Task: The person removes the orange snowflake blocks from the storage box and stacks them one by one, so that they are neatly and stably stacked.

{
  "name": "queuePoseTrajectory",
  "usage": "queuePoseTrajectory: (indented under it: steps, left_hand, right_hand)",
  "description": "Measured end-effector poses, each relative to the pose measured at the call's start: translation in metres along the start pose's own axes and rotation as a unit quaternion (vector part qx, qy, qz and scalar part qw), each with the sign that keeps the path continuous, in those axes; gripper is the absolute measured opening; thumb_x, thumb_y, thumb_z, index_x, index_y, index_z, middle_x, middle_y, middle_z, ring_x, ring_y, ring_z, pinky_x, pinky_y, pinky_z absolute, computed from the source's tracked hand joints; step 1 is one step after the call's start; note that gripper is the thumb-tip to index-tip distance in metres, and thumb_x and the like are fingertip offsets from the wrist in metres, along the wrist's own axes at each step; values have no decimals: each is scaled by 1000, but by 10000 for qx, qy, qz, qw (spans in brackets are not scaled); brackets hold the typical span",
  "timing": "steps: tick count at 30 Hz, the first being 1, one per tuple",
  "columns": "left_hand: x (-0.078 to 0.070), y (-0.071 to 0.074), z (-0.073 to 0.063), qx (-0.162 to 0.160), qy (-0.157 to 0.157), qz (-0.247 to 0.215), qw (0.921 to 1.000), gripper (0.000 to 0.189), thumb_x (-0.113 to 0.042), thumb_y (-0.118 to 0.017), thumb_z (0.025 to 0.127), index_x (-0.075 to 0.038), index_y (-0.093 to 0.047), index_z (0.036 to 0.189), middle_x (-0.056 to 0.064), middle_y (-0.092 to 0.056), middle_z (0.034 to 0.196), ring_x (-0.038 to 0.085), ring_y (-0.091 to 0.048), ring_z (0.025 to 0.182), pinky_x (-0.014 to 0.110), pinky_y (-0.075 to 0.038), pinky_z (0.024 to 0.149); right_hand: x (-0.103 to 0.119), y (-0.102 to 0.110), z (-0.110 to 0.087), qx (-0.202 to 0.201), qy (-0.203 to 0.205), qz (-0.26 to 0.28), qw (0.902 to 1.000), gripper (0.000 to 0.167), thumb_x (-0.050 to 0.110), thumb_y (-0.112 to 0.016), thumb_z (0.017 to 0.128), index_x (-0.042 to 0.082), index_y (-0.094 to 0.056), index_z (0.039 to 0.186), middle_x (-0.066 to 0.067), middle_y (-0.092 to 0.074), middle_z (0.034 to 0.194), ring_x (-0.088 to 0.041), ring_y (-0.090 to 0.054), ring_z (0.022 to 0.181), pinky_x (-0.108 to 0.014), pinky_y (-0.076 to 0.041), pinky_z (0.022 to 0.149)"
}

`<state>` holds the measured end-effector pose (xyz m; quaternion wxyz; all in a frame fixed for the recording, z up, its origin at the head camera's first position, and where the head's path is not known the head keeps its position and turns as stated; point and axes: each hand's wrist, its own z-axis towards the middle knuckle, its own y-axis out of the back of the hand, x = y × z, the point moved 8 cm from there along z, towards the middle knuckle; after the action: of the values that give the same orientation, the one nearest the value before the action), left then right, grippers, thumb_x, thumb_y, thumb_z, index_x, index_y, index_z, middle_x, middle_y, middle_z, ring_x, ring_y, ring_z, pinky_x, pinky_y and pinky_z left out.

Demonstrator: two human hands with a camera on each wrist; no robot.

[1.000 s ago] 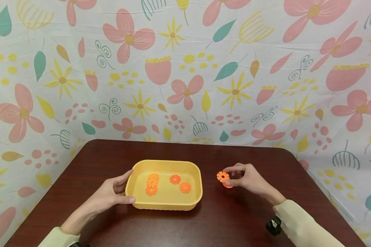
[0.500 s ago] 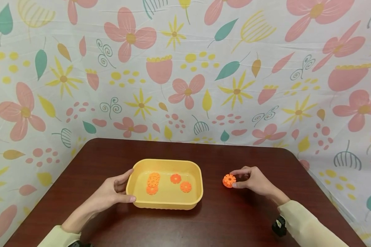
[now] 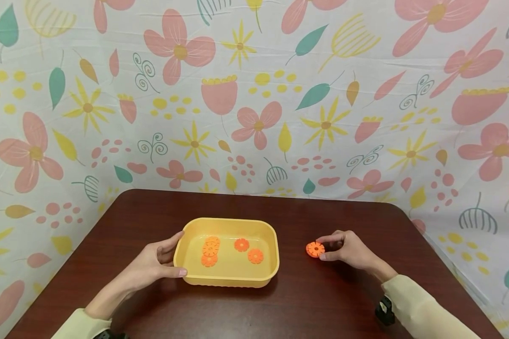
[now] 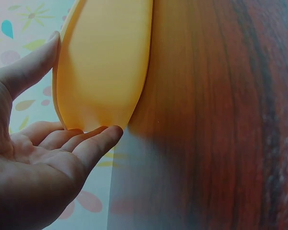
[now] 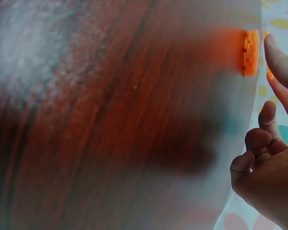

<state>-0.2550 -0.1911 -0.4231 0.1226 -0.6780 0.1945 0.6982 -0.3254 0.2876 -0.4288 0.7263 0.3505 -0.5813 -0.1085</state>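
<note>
My left hand (image 3: 150, 266) holds the left end of a yellow plastic basin (image 3: 233, 281), thumb at the near corner and fingers at the far one; the left wrist view shows this grip on the basin's end wall (image 4: 103, 72). Inside lie several orange notched discs (image 3: 255, 256), some overlapping at the left. To the basin's right, my right hand (image 3: 345, 247) pinches an orange notched disc (image 3: 316, 249) between thumb and forefinger. Just below it, the right wrist view shows a short stack of orange discs (image 5: 251, 52) on the table, a small gap apart.
The dark reddish-brown table (image 3: 246, 313) has rounded far corners. A flower-printed cloth (image 3: 254, 160) hangs behind it and along both sides. Black bands with small devices (image 3: 384, 310) sit on both wrists.
My right hand has moved slightly to the right and lowered, bringing its disc from beside the stack to over it. The left hand and basin have stayed still.
</note>
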Motion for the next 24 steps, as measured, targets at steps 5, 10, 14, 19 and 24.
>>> queuePoseTrajectory:
  steps: [5, 10, 14, 19, 24]
  left_hand:
    - [0, 0, 0, -3, -9, 1, 10000, 102, 0, -84, 88, 8, -16, 164, 30, -22, 167, 49, -41, 143, 34, -56, 97]
    - [1, 0, 0, 10, -39, 2, 10000, 103, 0, -84, 87, 9, -16, 164, 30, -22, 167, 49, -42, 143, 34, -56, 97]
    - [1, 0, 0, 35, -72, -12, 10000, 103, 0, -84, 88, 9, -16, 164, 30, -21, 167, 49, -41, 143, 34, -56, 97]
    - [1, -1, 1, 62, -84, -46, 9999, 102, 1, -83, 88, 9, -15, 164, 31, -21, 167, 50, -41, 143, 33, -56, 97]
    - [1, 0, 0, 52, -67, -41, 10000, 102, 1, -83, 88, 8, -16, 164, 31, -22, 167, 49, -43, 142, 34, -56, 97]
  right_hand:
    - [-2, -1, 1, 46, -21, -51, 10000, 42, 11, -91, 83, 0, -79, 121, -11, -63, 92, -26, -51, 83, -27, -42, 64]
    - [-4, -2, 3, 86, -99, -157, 9998, 42, 13, -91, 84, 2, -79, 122, -10, -60, 90, -25, -49, 82, -28, -40, 63]
    - [-5, -3, 4, 94, -116, -217, 9997, 42, 14, -91, 84, 2, -79, 122, -10, -59, 89, -25, -48, 81, -28, -40, 62]
    - [-5, -3, 4, 74, -95, -317, 9994, 42, 14, -91, 83, 2, -79, 122, -9, -59, 88, -24, -48, 80, -28, -39, 62]
    - [-5, -4, 4, 75, -75, -354, 9993, 43, 15, -91, 83, 3, -79, 122, -9, -59, 88, -24, -47, 79, -28, -39, 62]
